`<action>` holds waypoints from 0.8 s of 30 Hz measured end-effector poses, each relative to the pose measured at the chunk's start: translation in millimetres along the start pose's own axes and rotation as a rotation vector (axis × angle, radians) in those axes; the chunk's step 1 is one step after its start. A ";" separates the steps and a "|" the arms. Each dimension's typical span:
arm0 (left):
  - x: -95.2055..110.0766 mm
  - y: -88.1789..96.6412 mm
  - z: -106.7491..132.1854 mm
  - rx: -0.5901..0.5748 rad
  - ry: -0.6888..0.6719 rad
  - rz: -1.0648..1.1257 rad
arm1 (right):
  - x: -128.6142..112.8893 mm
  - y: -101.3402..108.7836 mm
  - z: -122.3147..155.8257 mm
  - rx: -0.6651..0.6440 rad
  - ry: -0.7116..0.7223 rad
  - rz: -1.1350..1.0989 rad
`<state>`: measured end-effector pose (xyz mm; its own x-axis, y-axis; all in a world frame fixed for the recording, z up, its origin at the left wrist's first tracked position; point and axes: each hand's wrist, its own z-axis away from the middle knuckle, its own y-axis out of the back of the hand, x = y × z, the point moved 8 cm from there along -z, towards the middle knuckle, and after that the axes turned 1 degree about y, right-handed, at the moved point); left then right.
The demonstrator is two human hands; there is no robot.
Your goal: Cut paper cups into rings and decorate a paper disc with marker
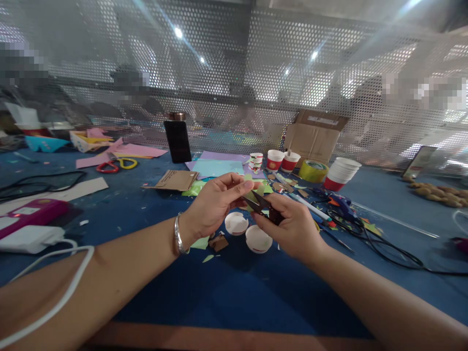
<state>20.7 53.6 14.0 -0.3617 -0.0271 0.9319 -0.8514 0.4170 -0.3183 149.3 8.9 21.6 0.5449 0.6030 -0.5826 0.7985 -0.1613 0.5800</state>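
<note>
Between the fingertips of my left hand (pixel 219 200) is a small piece of light green paper (pixel 251 199), partly hidden by the fingers. My right hand (pixel 294 224) is closed round dark scissors (pixel 260 204); their blades are apart and point left, against the green paper. Two short white paper cup pieces (pixel 259 240) sit on the blue table just below my hands. Beside them lie a scrap of brown cardboard (pixel 218 241) and cut bits of green paper (pixel 208 259).
Red and white paper cups (pixel 275 160), yellow tape (pixel 313 170) and a cup stack (pixel 341 173) stand behind. A glue gun (pixel 343 204) with a black cord lies right. Left are red-and-yellow scissors (pixel 117 165), a phone (pixel 177 141), folded cardboard (pixel 175 180) and a white cable (pixel 69 292) over my forearm.
</note>
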 end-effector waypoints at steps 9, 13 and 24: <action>-12.8 0.0 -4.4 -0.152 0.176 0.011 | -2.3 -1.5 -1.0 -0.021 0.060 -0.003; -13.4 5.4 -8.1 -0.111 0.159 0.013 | 1.5 -1.9 -0.6 -0.020 0.021 -0.014; -4.7 7.8 -5.6 0.075 -0.011 -0.044 | 21.0 -6.2 -0.5 -0.063 -0.213 -0.252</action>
<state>17.9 62.1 8.1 -0.3270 -0.0546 0.9434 -0.8924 0.3463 -0.2893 155.6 22.9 6.0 0.3793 0.4399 -0.8141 0.9010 0.0245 0.4330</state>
